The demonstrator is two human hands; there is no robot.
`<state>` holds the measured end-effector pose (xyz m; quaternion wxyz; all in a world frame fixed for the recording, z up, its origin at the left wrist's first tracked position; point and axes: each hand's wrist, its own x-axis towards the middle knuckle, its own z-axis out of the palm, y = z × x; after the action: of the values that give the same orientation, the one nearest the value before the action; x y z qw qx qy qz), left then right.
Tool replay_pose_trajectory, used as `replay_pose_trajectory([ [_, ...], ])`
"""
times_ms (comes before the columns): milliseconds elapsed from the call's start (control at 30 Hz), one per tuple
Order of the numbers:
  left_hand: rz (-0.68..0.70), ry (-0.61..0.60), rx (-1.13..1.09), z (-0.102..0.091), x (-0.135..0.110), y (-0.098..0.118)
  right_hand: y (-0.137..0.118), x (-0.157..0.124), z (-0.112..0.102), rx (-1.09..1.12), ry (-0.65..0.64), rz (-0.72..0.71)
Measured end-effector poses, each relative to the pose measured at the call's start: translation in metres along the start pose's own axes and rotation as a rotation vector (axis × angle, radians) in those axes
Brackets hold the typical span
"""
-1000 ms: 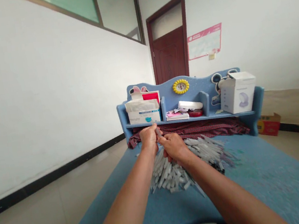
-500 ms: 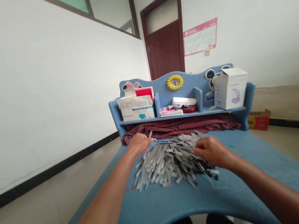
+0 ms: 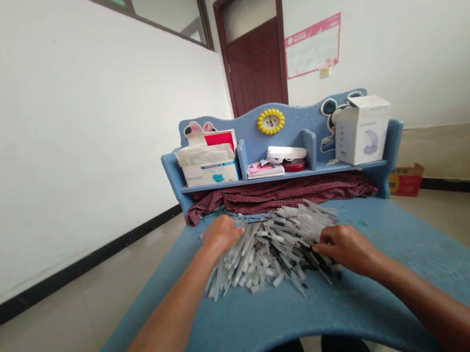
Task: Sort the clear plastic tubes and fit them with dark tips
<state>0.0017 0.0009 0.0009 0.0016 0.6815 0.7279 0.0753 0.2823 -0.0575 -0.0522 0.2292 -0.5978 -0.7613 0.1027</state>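
Dozens of thin greyish sticks [image 3: 250, 255] lie heaped in the middle of our blue table [image 3: 256, 324], with darker ones toward the right. We have our left hand [image 3: 223, 234] at the left edge, fingers curled, and cannot tell whether it grips anything. Our right hand [image 3: 348, 248] is at the right edge, thumb and forefinger close together; we cannot tell if a stick is between them. Behind, we see a checked cloth [image 3: 281, 194] below the shelf [image 3: 310, 151].
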Motion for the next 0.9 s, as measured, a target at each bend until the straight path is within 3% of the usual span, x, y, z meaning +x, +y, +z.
replay_pose_trajectory([
  [233,0.023,0.005,-0.009,0.006,-0.001,-0.006,0.008,-0.001,0.005,0.093,0.017,-0.047],
  [500,-0.009,0.017,-0.057,0.004,0.01,-0.026,-0.001,-0.009,-0.004,0.252,-0.009,-0.036],
  [700,-0.04,0.031,-0.022,-0.001,0.037,-0.047,-0.032,-0.002,-0.023,0.391,-0.118,-0.074],
  [900,0.008,0.034,0.01,0.02,0.044,-0.05,-0.075,0.024,-0.037,0.463,-0.135,-0.172],
])
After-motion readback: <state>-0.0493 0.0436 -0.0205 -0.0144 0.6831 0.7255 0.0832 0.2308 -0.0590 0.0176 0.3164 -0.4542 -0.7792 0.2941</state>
